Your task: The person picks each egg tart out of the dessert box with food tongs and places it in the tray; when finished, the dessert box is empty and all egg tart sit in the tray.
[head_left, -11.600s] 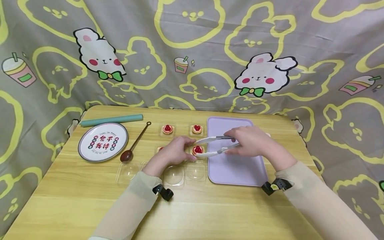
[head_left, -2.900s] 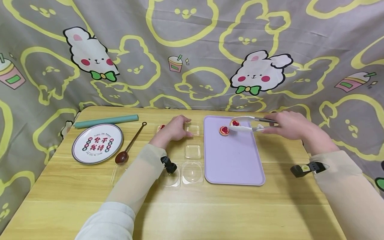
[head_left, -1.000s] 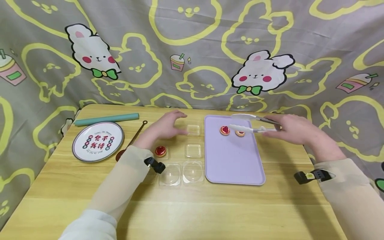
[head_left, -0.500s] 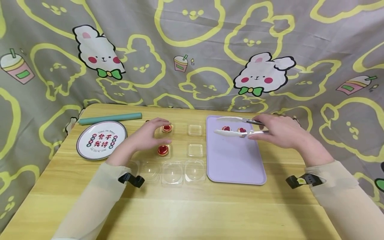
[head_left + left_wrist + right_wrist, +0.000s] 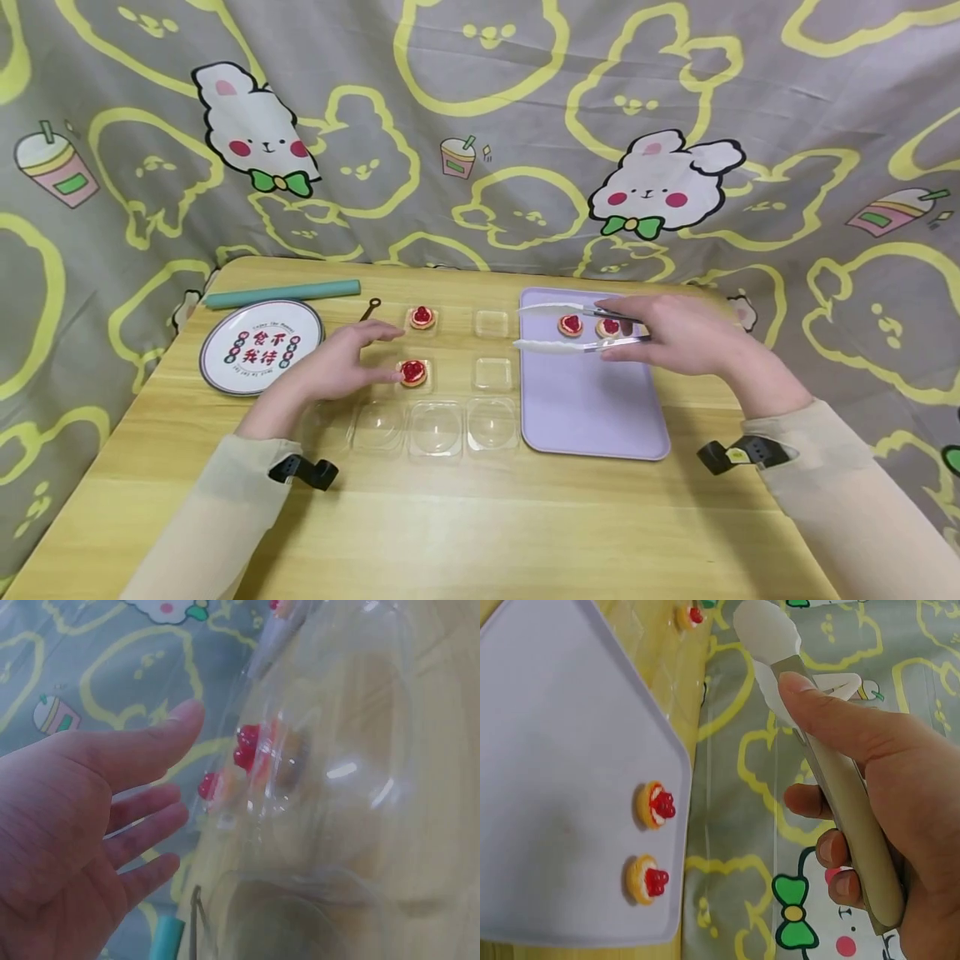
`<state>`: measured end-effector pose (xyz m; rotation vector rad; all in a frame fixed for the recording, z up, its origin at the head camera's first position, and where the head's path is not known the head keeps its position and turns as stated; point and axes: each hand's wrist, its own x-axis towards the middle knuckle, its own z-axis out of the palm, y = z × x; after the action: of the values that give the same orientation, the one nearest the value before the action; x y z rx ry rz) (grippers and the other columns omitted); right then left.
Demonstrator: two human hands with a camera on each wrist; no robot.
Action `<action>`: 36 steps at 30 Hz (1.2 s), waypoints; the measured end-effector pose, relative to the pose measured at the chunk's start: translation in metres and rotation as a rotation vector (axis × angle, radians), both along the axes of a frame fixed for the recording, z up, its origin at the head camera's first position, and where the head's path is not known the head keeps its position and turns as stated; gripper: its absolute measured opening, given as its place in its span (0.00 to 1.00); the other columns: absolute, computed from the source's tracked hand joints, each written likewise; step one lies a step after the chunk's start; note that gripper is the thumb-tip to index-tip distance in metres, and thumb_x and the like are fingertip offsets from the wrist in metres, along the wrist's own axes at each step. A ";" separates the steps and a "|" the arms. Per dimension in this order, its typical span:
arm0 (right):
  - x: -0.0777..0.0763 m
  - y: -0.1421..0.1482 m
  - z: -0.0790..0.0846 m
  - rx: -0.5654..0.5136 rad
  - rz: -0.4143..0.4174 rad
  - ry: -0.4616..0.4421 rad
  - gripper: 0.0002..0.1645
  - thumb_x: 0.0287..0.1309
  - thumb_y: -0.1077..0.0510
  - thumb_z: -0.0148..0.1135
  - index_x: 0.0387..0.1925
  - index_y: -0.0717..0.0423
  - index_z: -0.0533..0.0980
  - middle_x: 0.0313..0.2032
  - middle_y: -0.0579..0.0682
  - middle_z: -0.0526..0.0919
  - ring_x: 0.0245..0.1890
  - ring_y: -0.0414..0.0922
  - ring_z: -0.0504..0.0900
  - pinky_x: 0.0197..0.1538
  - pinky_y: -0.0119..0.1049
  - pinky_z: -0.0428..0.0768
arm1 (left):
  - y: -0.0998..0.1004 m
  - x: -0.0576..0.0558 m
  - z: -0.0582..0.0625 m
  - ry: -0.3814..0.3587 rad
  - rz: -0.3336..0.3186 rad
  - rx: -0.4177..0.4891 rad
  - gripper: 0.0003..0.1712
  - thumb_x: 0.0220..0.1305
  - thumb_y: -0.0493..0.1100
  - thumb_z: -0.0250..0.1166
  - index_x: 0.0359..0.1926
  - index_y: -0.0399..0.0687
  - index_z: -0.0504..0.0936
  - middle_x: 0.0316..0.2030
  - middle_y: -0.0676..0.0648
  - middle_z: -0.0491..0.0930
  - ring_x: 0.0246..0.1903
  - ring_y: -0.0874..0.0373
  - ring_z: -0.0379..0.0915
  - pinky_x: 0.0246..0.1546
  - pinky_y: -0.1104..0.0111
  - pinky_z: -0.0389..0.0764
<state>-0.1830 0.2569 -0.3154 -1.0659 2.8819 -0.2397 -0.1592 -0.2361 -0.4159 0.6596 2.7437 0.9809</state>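
Note:
My right hand grips white-tipped tongs, their arms spread over the far part of the lilac tray. Beneath them on the tray sit two small red-topped tarts, one tart left of the other tart. My left hand, fingers extended and thumb apart, hovers left of two more tarts, the far tart and the near tart, each on a clear plastic base. In the left wrist view the left hand holds nothing.
Two clear bases without tarts, the far base and the near base, lie left of the tray. Several clear domed lids line up in front. Leftward are a plate, a teal roll and a partly hidden brown spoon.
Since the oldest frame, two tarts have gone from the right-hand bases to the tray. Over the last second my left hand drew back leftward, and the tongs shifted left above the tray.

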 end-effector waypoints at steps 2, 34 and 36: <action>-0.001 -0.004 -0.001 -0.011 0.012 -0.022 0.50 0.62 0.26 0.67 0.73 0.53 0.75 0.61 0.52 0.85 0.53 0.50 0.86 0.55 0.54 0.83 | -0.001 0.001 -0.002 -0.002 0.001 -0.003 0.44 0.61 0.52 0.80 0.73 0.42 0.75 0.70 0.39 0.74 0.70 0.39 0.68 0.72 0.42 0.65; -0.020 -0.081 -0.024 -0.028 0.101 -0.036 0.44 0.63 0.27 0.69 0.69 0.49 0.78 0.32 0.39 0.78 0.28 0.39 0.73 0.33 0.39 0.74 | 0.013 -0.005 -0.014 -0.074 -0.058 -0.102 0.45 0.63 0.54 0.79 0.72 0.33 0.74 0.71 0.33 0.72 0.73 0.36 0.64 0.75 0.44 0.60; -0.021 -0.088 -0.025 -0.027 0.104 -0.049 0.43 0.63 0.28 0.69 0.69 0.50 0.79 0.32 0.40 0.79 0.27 0.39 0.74 0.32 0.39 0.74 | 0.014 -0.005 -0.014 -0.072 -0.062 -0.107 0.45 0.63 0.54 0.78 0.72 0.33 0.74 0.71 0.34 0.72 0.73 0.36 0.64 0.75 0.44 0.61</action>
<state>-0.2043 0.1689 -0.3400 -1.1931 2.7784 -0.2960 -0.1646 -0.2222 -0.4297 0.6732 2.6744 0.8212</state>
